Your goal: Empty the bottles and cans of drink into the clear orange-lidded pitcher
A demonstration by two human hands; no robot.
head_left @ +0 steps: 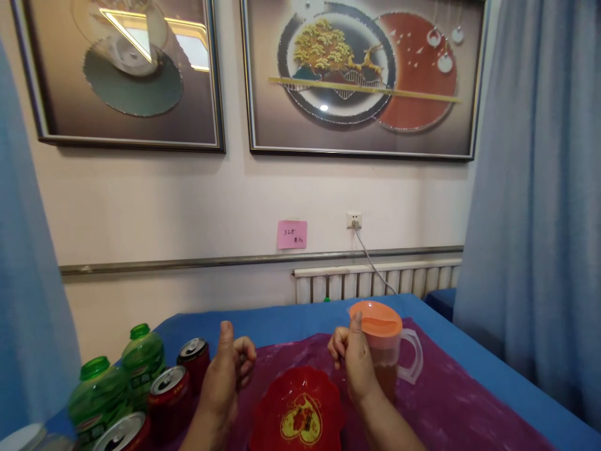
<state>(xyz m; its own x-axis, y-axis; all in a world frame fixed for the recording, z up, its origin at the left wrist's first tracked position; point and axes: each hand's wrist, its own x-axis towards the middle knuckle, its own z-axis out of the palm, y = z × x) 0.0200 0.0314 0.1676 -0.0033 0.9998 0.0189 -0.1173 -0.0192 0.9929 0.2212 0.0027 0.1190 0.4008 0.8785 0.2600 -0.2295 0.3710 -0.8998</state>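
My left hand [224, 369] is raised beside the drink cans, its thumb up and its fingers loosely bent, with nothing in it. Across from it, my right hand [357, 360] has the same pose, also holding nothing. A clear pitcher [385, 369] with an orange lid [375, 318] and brownish liquid stands just behind my right hand; whether they touch is unclear. Between and below my hands lies a red scalloped plate [267, 401] with a yellow heart-shaped design.
At left are green bottles [143, 357] without caps, several red cans [169, 401] and a white-lidded jar [25, 438]. A purple cloth [451, 382] covers part of the blue table [521, 376]. Behind are a radiator [375, 282], a plugged-in cord [370, 260] and blue curtains [530, 188].
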